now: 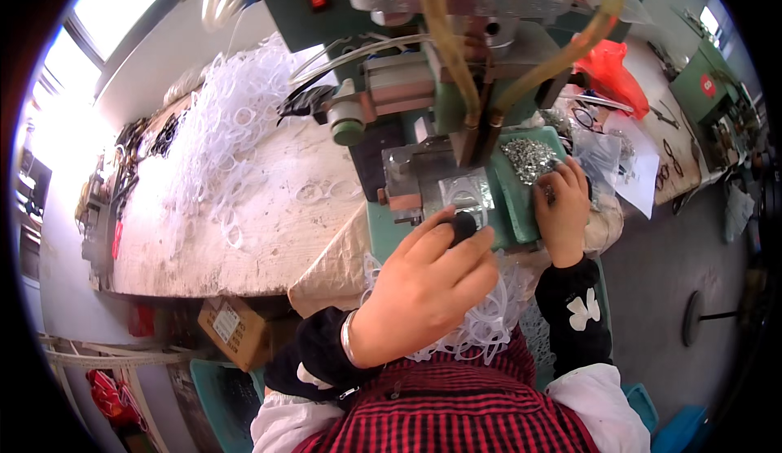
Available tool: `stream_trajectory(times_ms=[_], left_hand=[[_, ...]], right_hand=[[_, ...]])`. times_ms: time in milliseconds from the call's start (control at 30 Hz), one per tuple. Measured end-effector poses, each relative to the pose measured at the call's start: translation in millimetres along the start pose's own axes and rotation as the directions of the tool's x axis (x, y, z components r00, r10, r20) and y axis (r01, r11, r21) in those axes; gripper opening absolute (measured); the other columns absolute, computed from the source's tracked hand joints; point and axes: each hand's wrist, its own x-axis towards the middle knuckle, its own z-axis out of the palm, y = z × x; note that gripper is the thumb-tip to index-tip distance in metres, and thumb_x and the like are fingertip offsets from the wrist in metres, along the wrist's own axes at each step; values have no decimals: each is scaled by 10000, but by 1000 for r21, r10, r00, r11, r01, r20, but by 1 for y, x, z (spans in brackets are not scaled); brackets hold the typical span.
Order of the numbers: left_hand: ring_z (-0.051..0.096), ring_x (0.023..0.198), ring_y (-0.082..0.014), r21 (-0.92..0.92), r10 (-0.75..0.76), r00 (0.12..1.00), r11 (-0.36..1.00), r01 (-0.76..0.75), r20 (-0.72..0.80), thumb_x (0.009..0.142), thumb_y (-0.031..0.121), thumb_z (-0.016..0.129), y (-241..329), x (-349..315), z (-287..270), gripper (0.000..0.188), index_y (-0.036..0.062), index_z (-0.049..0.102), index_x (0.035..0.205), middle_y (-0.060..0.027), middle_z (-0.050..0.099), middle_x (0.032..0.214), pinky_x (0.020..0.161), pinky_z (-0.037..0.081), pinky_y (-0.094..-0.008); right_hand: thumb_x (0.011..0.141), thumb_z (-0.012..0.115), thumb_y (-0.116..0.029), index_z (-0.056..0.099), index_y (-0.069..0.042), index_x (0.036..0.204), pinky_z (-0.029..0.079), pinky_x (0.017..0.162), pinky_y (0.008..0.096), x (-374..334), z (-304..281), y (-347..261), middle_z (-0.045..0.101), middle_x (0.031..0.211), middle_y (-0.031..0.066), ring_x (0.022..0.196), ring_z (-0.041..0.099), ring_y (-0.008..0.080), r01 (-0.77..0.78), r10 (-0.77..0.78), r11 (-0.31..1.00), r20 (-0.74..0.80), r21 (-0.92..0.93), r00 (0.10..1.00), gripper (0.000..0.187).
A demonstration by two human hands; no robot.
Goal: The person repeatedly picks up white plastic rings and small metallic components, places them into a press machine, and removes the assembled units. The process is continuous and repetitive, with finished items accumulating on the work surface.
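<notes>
My left hand (428, 286) reaches to the front of a green press machine (456, 119), its fingertips pinched on a small dark round part (463, 226) beside the clear ring on the metal die block (464, 191). My right hand (562, 204) rests at the edge of a green tray (521, 200), fingers curled in a heap of small metal clips (529, 158); what it holds is hidden. A bunch of white plastic rings (489, 323) lies in my lap under the left hand.
A large pile of white plastic rings (224, 127) covers the worn wooden bench (269, 225) to the left. Yellowish hoses (456, 46) hang from the machine. A red bag (611, 70), papers and tools lie at the right. A cardboard box (232, 331) sits under the bench.
</notes>
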Motion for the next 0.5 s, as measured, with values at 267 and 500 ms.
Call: stream_trajectory(times_ms=[267,500], left_hand=[[633,799,-252,-40,-36,999,999,37,19,689,-24,712,1,9,-5,240,34,671,919,-81,699,1102,978,545,-437],[614,826,-241,-52,-11,995,999,6,-99,690,45,708,-4,-15,2,314,56,667,1001,-97,675,1210,1039,511,-485]], right_hand=[[849,702,-123,687,-52,899,492,821,438,16,-1,-2,682,970,124,939,630,360,-154,146,956,51,250,988,88],[937,645,-54,735,-21,1054,527,807,347,17,11,-2,734,993,138,907,691,263,-34,39,950,-8,310,999,151]])
